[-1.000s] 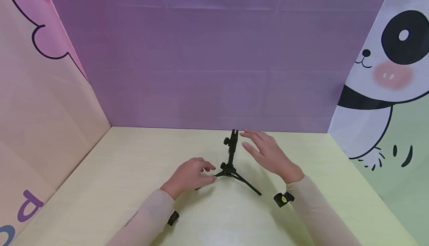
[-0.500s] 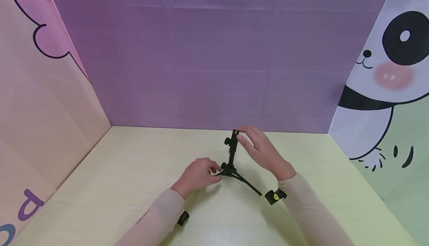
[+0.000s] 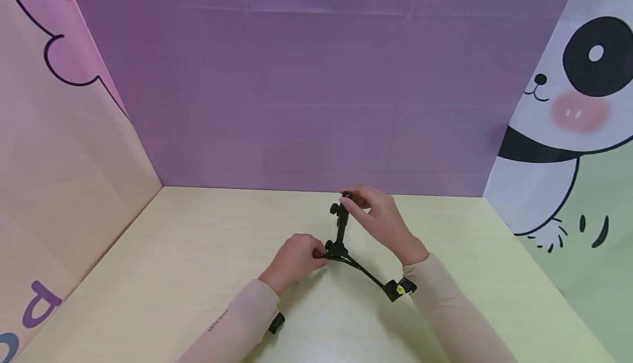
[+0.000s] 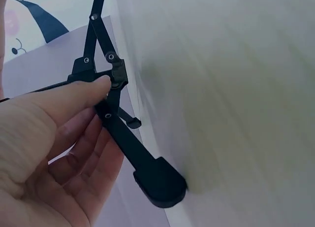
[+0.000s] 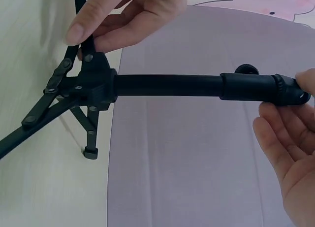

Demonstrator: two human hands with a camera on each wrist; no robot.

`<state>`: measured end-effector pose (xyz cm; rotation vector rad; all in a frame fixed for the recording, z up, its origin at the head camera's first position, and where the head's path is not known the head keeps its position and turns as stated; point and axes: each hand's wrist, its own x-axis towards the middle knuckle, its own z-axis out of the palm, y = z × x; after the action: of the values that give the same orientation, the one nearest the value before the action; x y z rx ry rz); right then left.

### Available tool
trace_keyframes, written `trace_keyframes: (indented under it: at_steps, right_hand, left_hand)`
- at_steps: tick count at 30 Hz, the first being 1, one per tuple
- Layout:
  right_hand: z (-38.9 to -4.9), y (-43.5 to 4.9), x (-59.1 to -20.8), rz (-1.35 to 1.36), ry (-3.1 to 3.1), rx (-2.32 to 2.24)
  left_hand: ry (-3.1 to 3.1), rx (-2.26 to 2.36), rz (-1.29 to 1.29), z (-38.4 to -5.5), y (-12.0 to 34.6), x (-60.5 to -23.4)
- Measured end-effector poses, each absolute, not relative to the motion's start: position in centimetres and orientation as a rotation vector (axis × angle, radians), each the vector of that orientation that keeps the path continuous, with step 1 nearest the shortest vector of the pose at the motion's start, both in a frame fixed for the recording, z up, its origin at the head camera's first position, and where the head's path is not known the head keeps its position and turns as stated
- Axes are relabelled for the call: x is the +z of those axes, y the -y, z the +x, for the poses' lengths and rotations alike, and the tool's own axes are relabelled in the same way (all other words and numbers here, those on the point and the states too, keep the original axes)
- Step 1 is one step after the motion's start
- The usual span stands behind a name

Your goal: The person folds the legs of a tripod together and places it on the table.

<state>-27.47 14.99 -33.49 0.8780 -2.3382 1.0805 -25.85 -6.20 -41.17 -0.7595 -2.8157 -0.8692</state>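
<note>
A small black tripod stand (image 3: pixel 341 231) stands upright on the table with its legs spread. Its leg joins, braces and a rubber-tipped foot (image 4: pixel 161 182) show in the left wrist view. My left hand (image 3: pixel 295 261) pinches one leg close to the hub (image 5: pixel 96 81), thumb on one side and fingers on the other. Up at the top of the column (image 5: pixel 167 85), my right hand (image 3: pixel 383 220) holds the head between thumb and fingers. A round knob (image 5: pixel 246 69) sticks out from the column just below that grip.
The pale wooden table (image 3: pixel 207 231) meets a purple backdrop (image 3: pixel 316 94) behind the tripod. Printed cartoon panels rise on both sides, a panda (image 3: pixel 534 187) on the right. A black wrist camera (image 3: pixel 398 289) overlaps one tripod leg in the head view.
Both hands have come in towards the tripod, the left moving right onto the leg, the right moving left onto the head. The tripod stays in about the same place.
</note>
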Motion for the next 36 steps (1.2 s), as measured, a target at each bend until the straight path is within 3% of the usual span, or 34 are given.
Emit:
trace_keyframes:
  at_steps: [36]
  right_hand:
    - [-27.2, -14.5, -33.0, 0.872, 2.353, 1.093]
  left_hand:
    - [2.789, -0.687, -0.726, -25.4, 5.0, -41.1]
